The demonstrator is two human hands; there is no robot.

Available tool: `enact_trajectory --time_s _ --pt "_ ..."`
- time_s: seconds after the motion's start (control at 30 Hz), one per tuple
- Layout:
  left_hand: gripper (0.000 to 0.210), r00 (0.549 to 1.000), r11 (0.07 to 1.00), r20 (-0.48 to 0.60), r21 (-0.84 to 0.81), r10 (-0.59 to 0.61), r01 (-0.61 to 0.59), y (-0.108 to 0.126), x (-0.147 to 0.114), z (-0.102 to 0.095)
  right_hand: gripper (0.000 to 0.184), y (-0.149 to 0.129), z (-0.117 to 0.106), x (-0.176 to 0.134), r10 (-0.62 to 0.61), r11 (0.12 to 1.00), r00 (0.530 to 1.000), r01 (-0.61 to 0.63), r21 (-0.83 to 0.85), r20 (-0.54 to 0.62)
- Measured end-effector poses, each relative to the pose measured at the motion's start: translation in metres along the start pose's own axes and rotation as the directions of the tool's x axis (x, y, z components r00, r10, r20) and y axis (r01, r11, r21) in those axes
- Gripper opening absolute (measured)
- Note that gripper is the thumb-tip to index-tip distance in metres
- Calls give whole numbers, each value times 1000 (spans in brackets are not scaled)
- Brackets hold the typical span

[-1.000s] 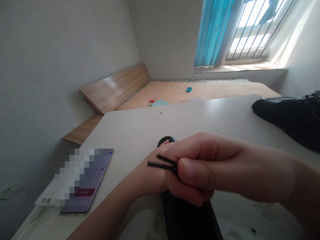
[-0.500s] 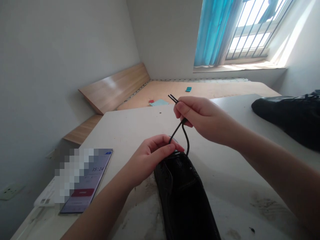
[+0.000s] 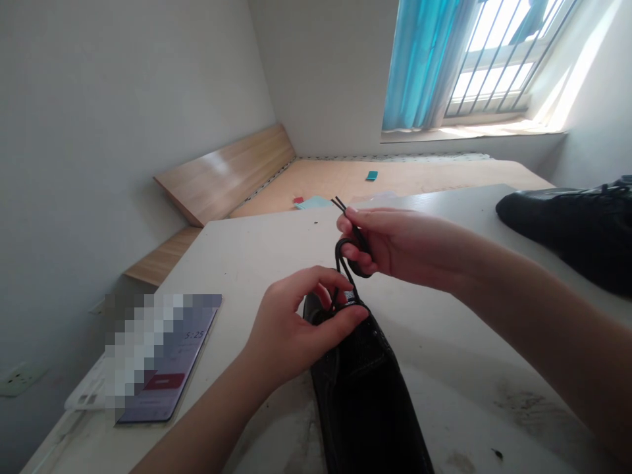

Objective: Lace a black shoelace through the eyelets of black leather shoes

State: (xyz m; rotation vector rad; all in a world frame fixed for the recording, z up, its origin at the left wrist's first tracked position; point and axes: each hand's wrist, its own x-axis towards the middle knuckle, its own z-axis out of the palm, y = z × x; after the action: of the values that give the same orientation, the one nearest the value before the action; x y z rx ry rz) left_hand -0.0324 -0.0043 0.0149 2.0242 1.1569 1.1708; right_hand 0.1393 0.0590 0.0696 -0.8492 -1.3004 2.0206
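Note:
A black lace-up shoe [image 3: 375,408] stands on the white tabletop, its opening towards me. My left hand [image 3: 309,322] curls round the top of its tongue, thumb laid on the near side and fingers bent beyond, by a small pale label. Above the shoe, my right hand [image 3: 390,243] grips the dark shoelace [image 3: 356,284]. Both thin lace tips stick out past its thumb and index finger, while a loop hangs at its lower fingers. The lace runs down to the shoe beside my left fingertips. Whether those fingertips also pinch the lace is hard to see.
Another black shoe [image 3: 567,227] stands at the right. A phone [image 3: 182,368] lies on the left, partly pixelated, beside a white object [image 3: 89,388]. Beyond the white table [image 3: 257,250] are a wooden surface with a teal piece [image 3: 372,176], a pale blue piece [image 3: 313,203] and a window.
My right hand has lowered slightly and turned, so the lace now loops at its lower fingers. My left thumb has slid right over the tongue, with a wider gap to the fingers.

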Motion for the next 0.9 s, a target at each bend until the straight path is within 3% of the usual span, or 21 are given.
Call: enact_trajectory --time_s 0.1,0.27,0.33,0.4,0.5,0.57,0.63,0.77,0.9 --pt "5 1000 1000 22 16 -12 12 0 1 3 29 1 3 0 -18 999 1000 18 -42 10" --pt "11 994 974 4 -200 -110 108 -3 2 3 24 2 1 1 -90 989 995 83 -121 -52" --pt "6 992 986 -26 -116 -121 118 -5 1 3 23 2 1 1 -36 999 999 35 -37 -26" --pt "9 992 991 -84 96 -90 98 -7 0 2 22 3 3 0 6 1000 1000 -7 23 16" --pt "14 990 959 -134 273 -43 78 -9 -1 2 16 5 8 -2 -22 999 1000 22 39 13" --pt "12 990 979 -111 176 -84 102 -10 1 3 14 7 9 -2 -63 998 998 62 24 3" --pt "11 986 988 -61 -27 -153 151 -9 3 3 12 8 8 -2 -93 996 996 93 -4 -11" --pt "18 965 893 54 -370 -255 256 -7 8 4 8 7 1 0 -86 994 993 81 -67 -81" --pt "22 941 803 144 -492 -307 337 -7 9 4 13 2 -8 4 -77 995 989 68 -78 -125"
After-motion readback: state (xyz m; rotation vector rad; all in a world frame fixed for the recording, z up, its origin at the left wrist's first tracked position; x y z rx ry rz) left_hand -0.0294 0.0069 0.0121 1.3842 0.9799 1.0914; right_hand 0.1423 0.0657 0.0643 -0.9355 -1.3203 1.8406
